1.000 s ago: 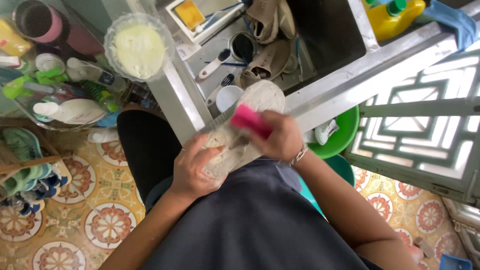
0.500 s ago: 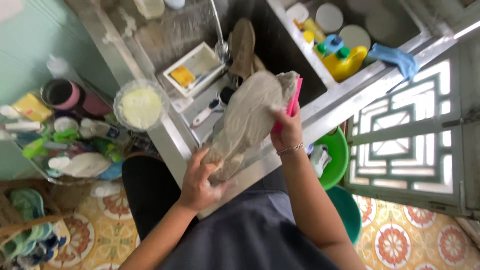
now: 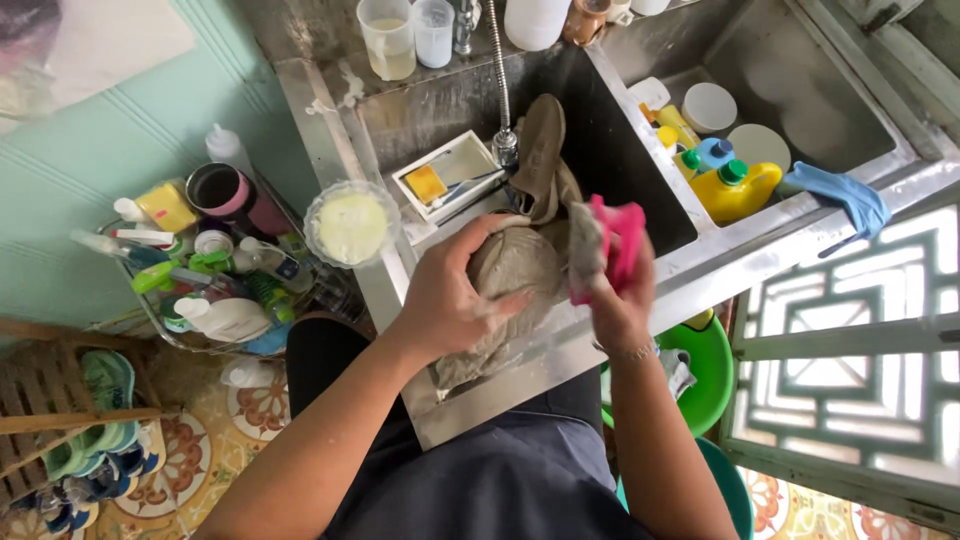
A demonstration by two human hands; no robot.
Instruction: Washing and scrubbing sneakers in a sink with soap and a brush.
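The grey shoe (image 3: pixel 515 275) is over the front edge of the steel sink (image 3: pixel 640 190), and I press it there with my left hand (image 3: pixel 450 300); my fingers are spread wide across its upper part. My right hand (image 3: pixel 620 300) is just beside the shoe, and its fingers are closed around a pink brush (image 3: pixel 615 240). A second shoe (image 3: pixel 540 150) hangs in the sink under the tap (image 3: pixel 503 90). Beside it lies a white tray (image 3: pixel 450 175) with a yellow sponge (image 3: pixel 427 184). A yellow bottle (image 3: pixel 735 190) stands in the next basin, and a blue glove (image 3: pixel 840 195) lies on the counter (image 3: pixel 760 240). On the left, a basket (image 3: pixel 200 260) holds bottles.
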